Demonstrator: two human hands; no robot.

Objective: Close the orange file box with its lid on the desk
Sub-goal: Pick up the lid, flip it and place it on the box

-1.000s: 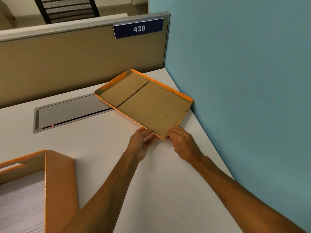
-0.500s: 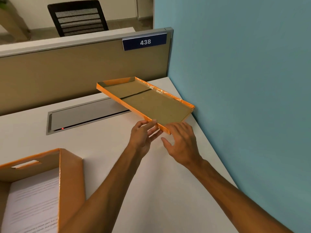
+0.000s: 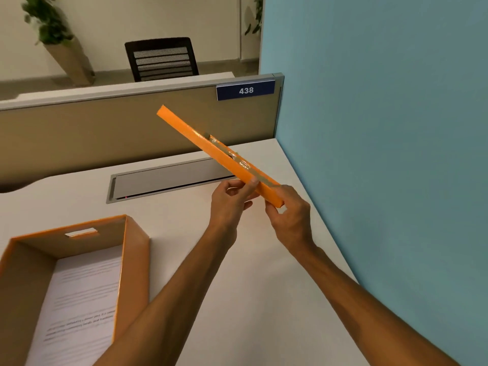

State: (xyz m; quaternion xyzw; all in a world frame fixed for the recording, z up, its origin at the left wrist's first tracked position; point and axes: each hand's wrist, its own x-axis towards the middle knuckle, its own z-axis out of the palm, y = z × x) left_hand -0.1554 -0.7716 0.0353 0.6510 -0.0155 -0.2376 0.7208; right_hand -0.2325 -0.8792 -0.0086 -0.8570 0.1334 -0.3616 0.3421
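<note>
Lifted clear of the white worktop (image 3: 237, 299), edge-on and slanting up toward the beige partition (image 3: 79, 138): the orange lid (image 3: 211, 146), taped along its side. Pinched at its near end between the fingers of the left hand (image 3: 229, 199) and the right hand (image 3: 290, 215), both curled closed on the rim. Down at the lower left, open and resting on the worktop, well apart from the lid: the orange file box (image 3: 132, 265), printed paper (image 3: 79, 299) inside.

White "438" on a blue nameplate (image 3: 245, 90) at the partition's (image 3: 105, 133) far right top; printed sheet (image 3: 79, 307) in the box (image 3: 134, 262) illegible.
</note>
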